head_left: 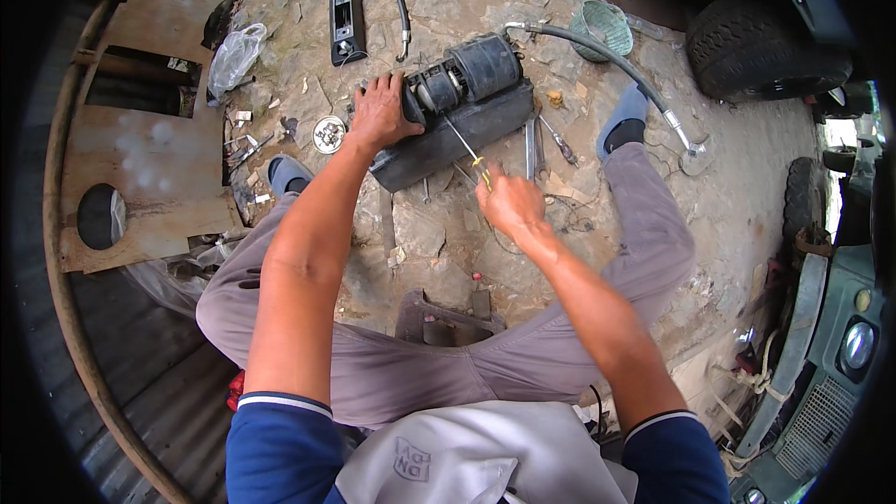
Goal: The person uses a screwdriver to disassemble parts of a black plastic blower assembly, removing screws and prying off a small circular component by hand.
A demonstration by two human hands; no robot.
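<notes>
The black blower unit (476, 128) lies on the stone ground (420, 233) between the person's two feet, its long lower housing running obliquely from near left to far right. The left hand (377, 114) rests over the unit's left end, fingers partly spread and only slightly bent, thumb on the near side. The right hand (515, 205) is closed around the handle of a yellow-marked screwdriver (482, 168); the shaft slants up and left to the unit's near side. Whether the tip is seated in a screw cannot be told.

Left edge: a round dish (329, 134) of small parts stands near the left hand. Right edge: a wrench (531, 151) and a second screwdriver (562, 143) lie just beside the housing, limiting room there. Far edge: a hose (607, 49) arcs from the unit's far right corner past a green basket (602, 28). Near edge: mostly bare ground extends toward the person's lap.
</notes>
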